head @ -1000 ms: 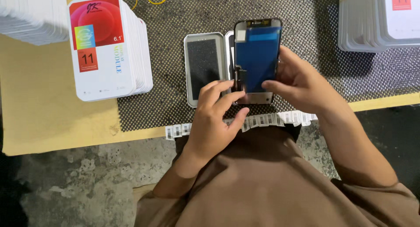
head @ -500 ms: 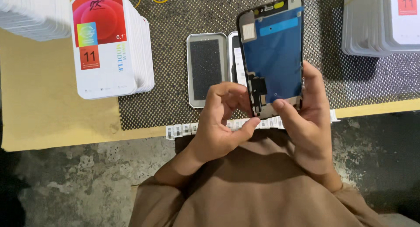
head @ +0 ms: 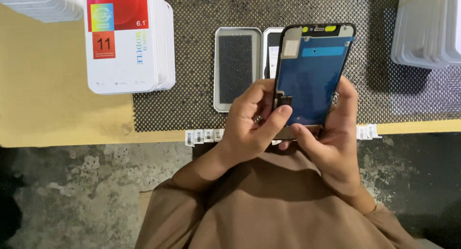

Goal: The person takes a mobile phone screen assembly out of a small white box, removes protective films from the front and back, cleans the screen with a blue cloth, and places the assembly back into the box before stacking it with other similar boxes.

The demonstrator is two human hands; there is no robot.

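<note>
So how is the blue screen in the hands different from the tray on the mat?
The screen is blue with a black rim and held up by both hands; the tray is silvery with a dark foam middle and lies flat on the mat. Both are tall rounded rectangles of similar size.

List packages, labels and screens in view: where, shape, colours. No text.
Phone screen panel: held upright in both hands, centre; rectangular, blue back, black rim.
Stack of boxes: upper left; flat, white, red, yellow and blue label.
Open tray: behind the left hand; white, dark foam.
Sticker strip: table edge; small white tags.
</note>
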